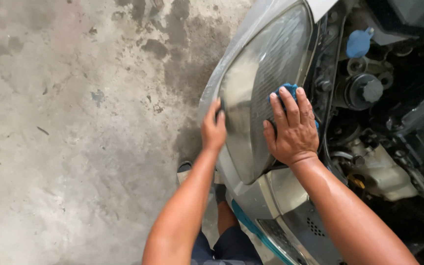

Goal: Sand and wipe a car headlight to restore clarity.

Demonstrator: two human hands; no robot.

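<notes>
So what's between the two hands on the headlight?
Only bare headlight lens lies between the left hand and right hand, seen in the head view.

The single head-worn camera looked steeply down, close above the cloudy plastic car headlight and stained concrete floor.

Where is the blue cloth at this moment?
In the head view, the blue cloth lies right of centre, pressed flat under the right hand against the cloudy plastic car headlight, near its engine-bay edge.
</notes>
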